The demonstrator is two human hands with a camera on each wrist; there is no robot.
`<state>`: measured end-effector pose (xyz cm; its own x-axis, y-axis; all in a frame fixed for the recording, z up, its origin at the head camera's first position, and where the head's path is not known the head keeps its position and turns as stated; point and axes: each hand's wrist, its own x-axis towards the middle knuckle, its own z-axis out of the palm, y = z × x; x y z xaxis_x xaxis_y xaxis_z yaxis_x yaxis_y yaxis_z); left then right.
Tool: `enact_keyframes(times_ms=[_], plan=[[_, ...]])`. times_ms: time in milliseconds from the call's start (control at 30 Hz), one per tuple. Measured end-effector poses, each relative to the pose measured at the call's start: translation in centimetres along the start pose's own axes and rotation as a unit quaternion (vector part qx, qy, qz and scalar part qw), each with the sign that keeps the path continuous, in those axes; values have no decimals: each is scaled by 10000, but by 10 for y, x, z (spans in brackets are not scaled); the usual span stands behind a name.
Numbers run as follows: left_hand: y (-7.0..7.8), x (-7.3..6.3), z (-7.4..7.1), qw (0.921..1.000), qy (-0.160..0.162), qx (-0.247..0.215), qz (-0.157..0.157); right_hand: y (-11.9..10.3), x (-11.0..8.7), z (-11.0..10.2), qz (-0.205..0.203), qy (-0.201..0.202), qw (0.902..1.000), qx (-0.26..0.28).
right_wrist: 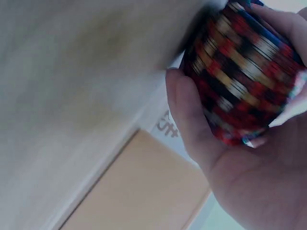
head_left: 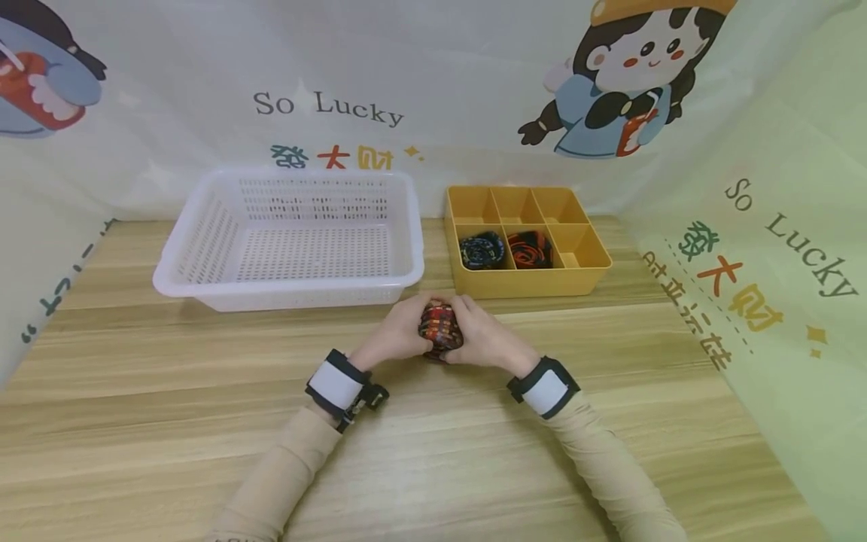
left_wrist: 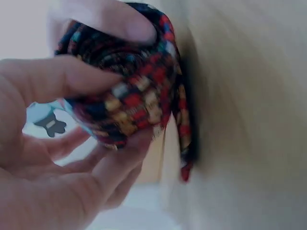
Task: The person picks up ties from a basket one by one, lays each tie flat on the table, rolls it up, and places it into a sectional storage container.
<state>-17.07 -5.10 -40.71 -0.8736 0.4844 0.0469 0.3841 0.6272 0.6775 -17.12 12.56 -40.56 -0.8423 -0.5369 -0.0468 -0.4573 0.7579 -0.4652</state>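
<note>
Between both hands, over the wooden table, is a rolled-up necktie in red, black, gold and white checks. My left hand grips one side of the roll, and my right hand holds the opposite side. In the left wrist view, thumb and fingers pinch the coil, its spiral end showing and a short loose tail hanging off along the table. Seen from the right wrist, the fingers curl round the checked outer face.
A yellow-orange divided box stands behind the right hand. Its front left compartment holds a dark blue patterned roll; the front middle one holds a red and black roll. A white perforated basket stands at the back left, near a printed cloth wall.
</note>
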Motion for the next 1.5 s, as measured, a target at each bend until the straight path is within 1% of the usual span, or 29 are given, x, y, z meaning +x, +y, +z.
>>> enact_keyframes(times_ms=[100,167,200,267,333,400,433,533,633,700,800,833,900,967,1033,1100,1200,1333,1500], plan=[[-6,1,-1,9979,-149,-551,-306,1,1,1,-26,131,9995,290],[-7,2,0,9967,-259,-638,-439,1,1,1,-40,271,9989,381],[-6,2,0,9967,-314,-546,-516,1,0,0,-49,326,9989,329],[-2,1,1,9974,-373,-64,-616,1,-1,0,-74,377,9992,146],[5,-1,2,9965,-324,459,-626,1,-2,-1,-136,384,9992,-53],[13,-4,3,9944,-138,884,-561,1,-3,-2,-194,386,9989,-183],[15,-5,3,9937,-2,1023,-466,1,-3,-2,-214,397,9988,-202],[19,-8,3,9923,401,1163,-114,1,-3,-3,-258,473,9984,-180],[16,-8,4,9912,653,1152,11,2,-2,-3,-320,671,9971,-170],[11,-7,4,9913,781,1061,-44,3,-1,-3,-482,894,9946,-225],[5,-6,5,9917,954,837,-227,5,0,-3,-891,1158,9889,-279],[3,-6,4,9916,1009,749,-300,5,1,-4,-1035,1158,9874,-308],[1,-5,4,9912,1088,586,-466,6,0,-5,-1239,1004,9868,-274],[-1,-4,4,9900,1165,453,-649,5,-1,-6,-1265,753,9890,-160],[-2,-4,4,9884,1225,418,-796,4,-1,-6,-1218,490,9913,-128],[-2,-3,3,9874,1251,414,-876,3,-1,-4,-1157,344,9925,-165],[-2,-3,2,9877,1165,492,-915,1,0,1,-1202,321,9915,-376],[2,-3,0,9904,864,464,-978,2,-1,7,-1286,505,9883,-648],[7,-5,1,9907,512,260,-1231,0,-2,9,-1162,688,9870,-873]])
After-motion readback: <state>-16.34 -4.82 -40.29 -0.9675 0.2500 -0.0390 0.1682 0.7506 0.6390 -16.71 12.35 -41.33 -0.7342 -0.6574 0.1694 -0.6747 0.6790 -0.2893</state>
